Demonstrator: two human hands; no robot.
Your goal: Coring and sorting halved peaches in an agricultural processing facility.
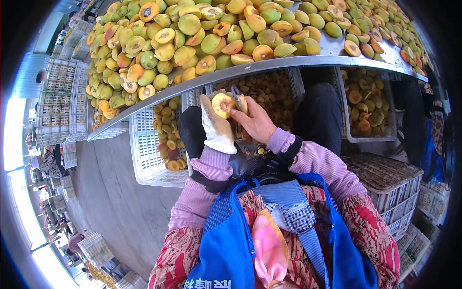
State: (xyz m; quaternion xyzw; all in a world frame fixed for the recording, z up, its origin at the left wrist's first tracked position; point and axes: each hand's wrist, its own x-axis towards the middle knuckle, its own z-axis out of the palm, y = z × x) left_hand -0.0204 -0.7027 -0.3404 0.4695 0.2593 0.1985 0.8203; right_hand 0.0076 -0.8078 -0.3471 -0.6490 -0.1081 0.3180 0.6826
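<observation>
Halved fruit (223,104), cut face upward

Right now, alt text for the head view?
A gloved left hand and bare right hand hold a halved yellow fruit below a metal table heaped with yellow-green fruit halves. White crates of fruit sit underneath.

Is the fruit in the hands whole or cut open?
Cut open: the fruit held by the gloved left hand shows a pale cut face with a pit hollow.
</observation>
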